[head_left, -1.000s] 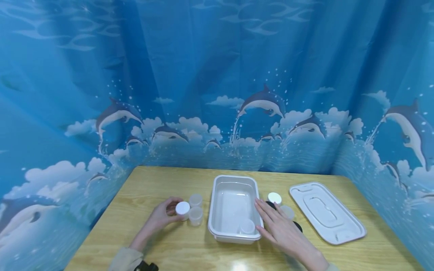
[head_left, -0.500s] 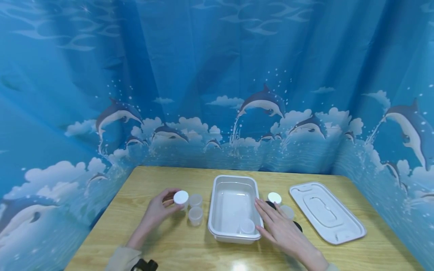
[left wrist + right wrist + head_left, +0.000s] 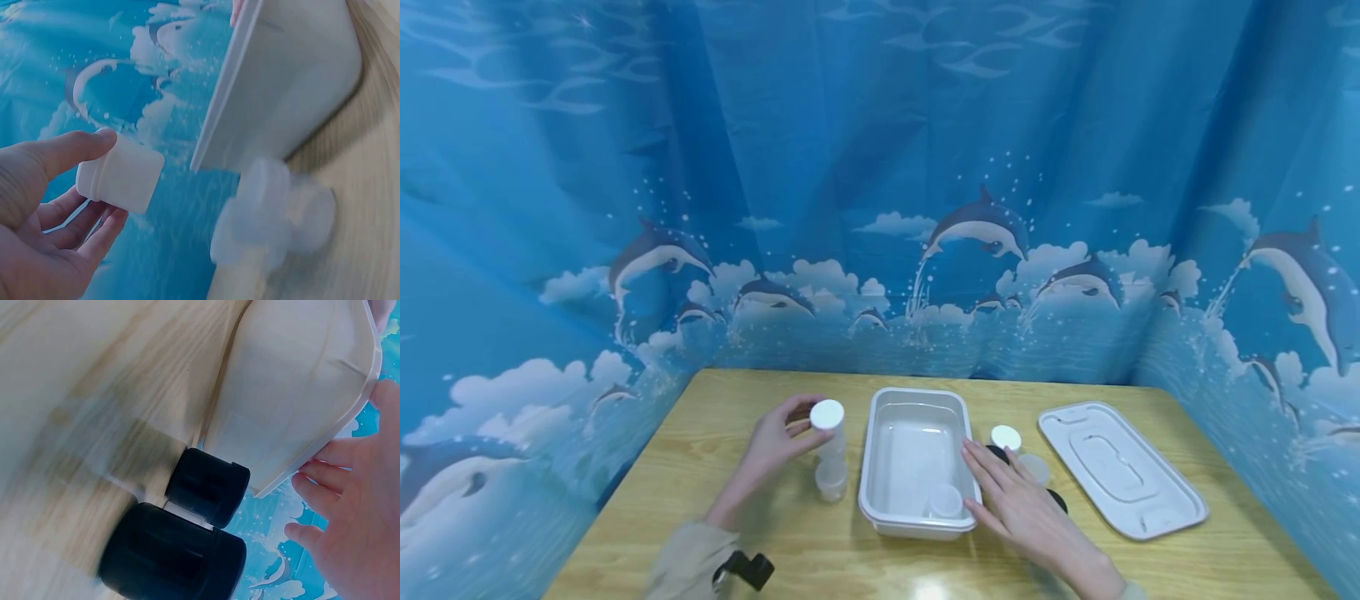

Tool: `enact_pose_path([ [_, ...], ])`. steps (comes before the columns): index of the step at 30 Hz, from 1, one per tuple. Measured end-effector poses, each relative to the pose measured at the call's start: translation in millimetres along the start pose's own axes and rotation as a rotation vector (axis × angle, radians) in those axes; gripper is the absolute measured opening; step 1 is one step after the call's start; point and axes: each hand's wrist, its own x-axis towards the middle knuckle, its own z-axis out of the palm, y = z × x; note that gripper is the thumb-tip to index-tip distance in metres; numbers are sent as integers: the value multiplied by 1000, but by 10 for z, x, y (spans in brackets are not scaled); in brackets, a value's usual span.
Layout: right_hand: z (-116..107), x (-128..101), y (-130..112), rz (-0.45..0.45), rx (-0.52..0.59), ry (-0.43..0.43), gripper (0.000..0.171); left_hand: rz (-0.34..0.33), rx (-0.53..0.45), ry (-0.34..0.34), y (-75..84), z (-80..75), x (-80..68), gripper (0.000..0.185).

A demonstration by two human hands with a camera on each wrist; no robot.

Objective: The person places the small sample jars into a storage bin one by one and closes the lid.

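My left hand (image 3: pixel 784 437) grips a small white lidded jar (image 3: pixel 827 416) between thumb and fingers. In the left wrist view the jar (image 3: pixel 122 174) is raised, with its lid end toward the palm. Below it on the table stand two translucent jars (image 3: pixel 831 481), the farther partly hidden behind the held one in the head view. My right hand (image 3: pixel 1011 508) lies with fingers extended on the right rim of a white rectangular container (image 3: pixel 868 467). One pale jar (image 3: pixel 946 502) sits inside the container's near right corner.
Right of the container, partly under my right hand, stand a white-lidded jar (image 3: pixel 1006 437), a translucent one (image 3: pixel 1036 468) and two black jars (image 3: pixel 175 553). A white container lid (image 3: pixel 1172 497) lies farther right on the wooden table (image 3: pixel 737 550). A dolphin-print curtain (image 3: pixel 850 167) hangs behind.
My left hand has lifted the white jar from beside the translucent jars, first slightly left, then up and to the right over them. The right hand has stayed on the container's rim.
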Motion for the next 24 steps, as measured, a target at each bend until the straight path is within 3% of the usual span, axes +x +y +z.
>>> enact_pose_path([
  [7,-20,-1,-14,25,20,-35,63,60,-54,-34,164,324,118,54],
  [13,-23,2,-17,26,14,-37,63,59,-22,-76,239,636,198,54],
  [18,-13,6,-10,9,18,-17,63,49,-2,-128,252,875,212,52],
  [24,-14,4,-4,1,21,-7,63,92,19,-190,190,1139,190,49],
])
